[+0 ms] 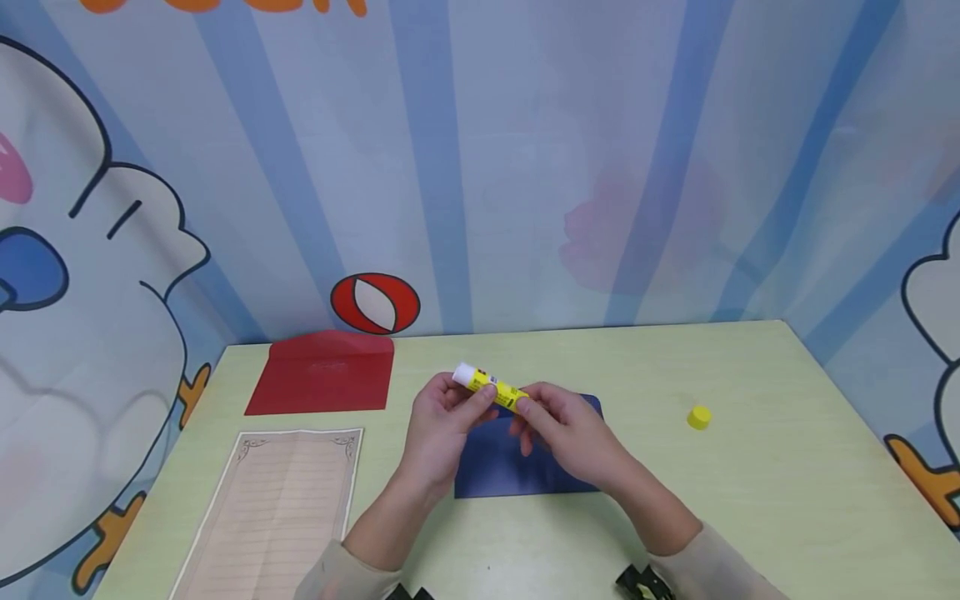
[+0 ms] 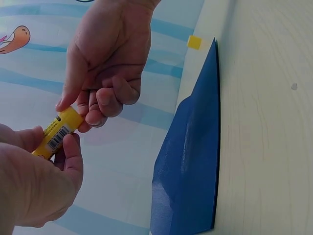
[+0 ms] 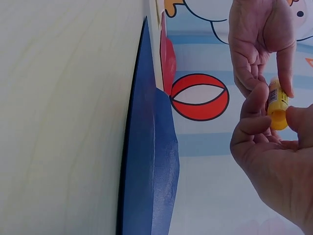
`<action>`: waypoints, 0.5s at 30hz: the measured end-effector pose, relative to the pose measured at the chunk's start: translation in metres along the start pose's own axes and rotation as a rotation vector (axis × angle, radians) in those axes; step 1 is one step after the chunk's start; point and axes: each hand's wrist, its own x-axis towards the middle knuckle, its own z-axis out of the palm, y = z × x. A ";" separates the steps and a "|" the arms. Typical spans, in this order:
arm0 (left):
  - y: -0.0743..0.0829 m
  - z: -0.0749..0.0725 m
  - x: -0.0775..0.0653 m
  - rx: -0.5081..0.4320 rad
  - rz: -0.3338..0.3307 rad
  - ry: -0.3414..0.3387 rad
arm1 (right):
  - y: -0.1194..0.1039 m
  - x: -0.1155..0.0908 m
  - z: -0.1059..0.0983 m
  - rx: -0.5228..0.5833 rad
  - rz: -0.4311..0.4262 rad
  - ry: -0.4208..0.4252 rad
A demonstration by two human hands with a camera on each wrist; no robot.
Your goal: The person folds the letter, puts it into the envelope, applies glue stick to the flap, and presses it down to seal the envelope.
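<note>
A yellow glue stick (image 1: 480, 382) with a white end is held up above the table, tilted, its white end toward the upper left. My left hand (image 1: 441, 425) grips its body between thumb and fingers. At the opposite, yellow end, my right hand (image 1: 573, 433) pinches it with thumb and forefinger; the other fingers are loosely curled. The left wrist view shows a barcode on the glue stick (image 2: 58, 134). Below both hands lies a dark blue envelope (image 1: 513, 467), its flap raised and partly hidden by the right hand. A small yellow cap (image 1: 699, 417) sits apart on the right.
Toward the back left lies a red envelope (image 1: 322, 387), flap open. In front of it is a lined sheet of letter paper (image 1: 288, 508) with a decorated border and a fold crease. The pale wooden table (image 1: 780, 500) meets a blue striped cartoon backdrop (image 1: 517, 208).
</note>
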 end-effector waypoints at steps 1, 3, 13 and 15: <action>0.000 0.000 0.000 -0.001 0.002 -0.002 | 0.000 0.000 0.000 0.017 0.009 -0.011; 0.000 0.000 0.000 -0.003 0.002 -0.003 | 0.000 0.000 0.000 0.046 0.025 -0.022; -0.001 -0.001 0.000 0.002 0.007 -0.001 | 0.001 0.000 0.002 0.018 -0.028 0.048; 0.000 -0.001 0.000 0.000 0.005 0.001 | 0.002 0.001 0.002 -0.005 -0.038 0.049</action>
